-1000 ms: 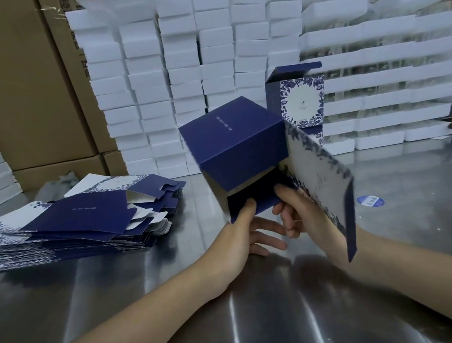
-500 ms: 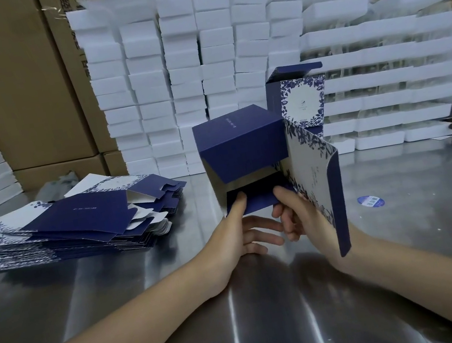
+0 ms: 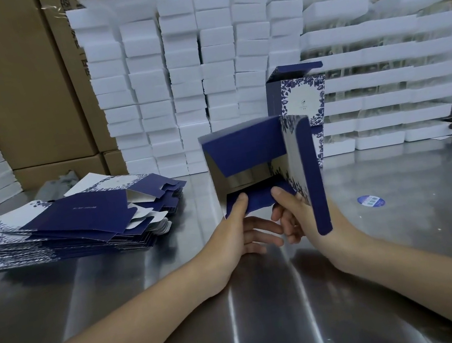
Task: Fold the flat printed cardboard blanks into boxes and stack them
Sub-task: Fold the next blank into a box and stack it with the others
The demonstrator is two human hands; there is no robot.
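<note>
A half-folded box [image 3: 245, 150] of navy printed card is held just above the steel table [image 3: 241, 303], open end toward the worker. The left hand [image 3: 239, 238] and right hand [image 3: 301, 218] each pinch its lower flap, thumbs on top and fingers beneath. A pile of flat blanks [image 3: 78, 223] lies to the left and one finished box [image 3: 299, 99] stands upright just behind, before stacked white foam blocks [image 3: 202, 70] and brown cartons [image 3: 10, 87].
</note>
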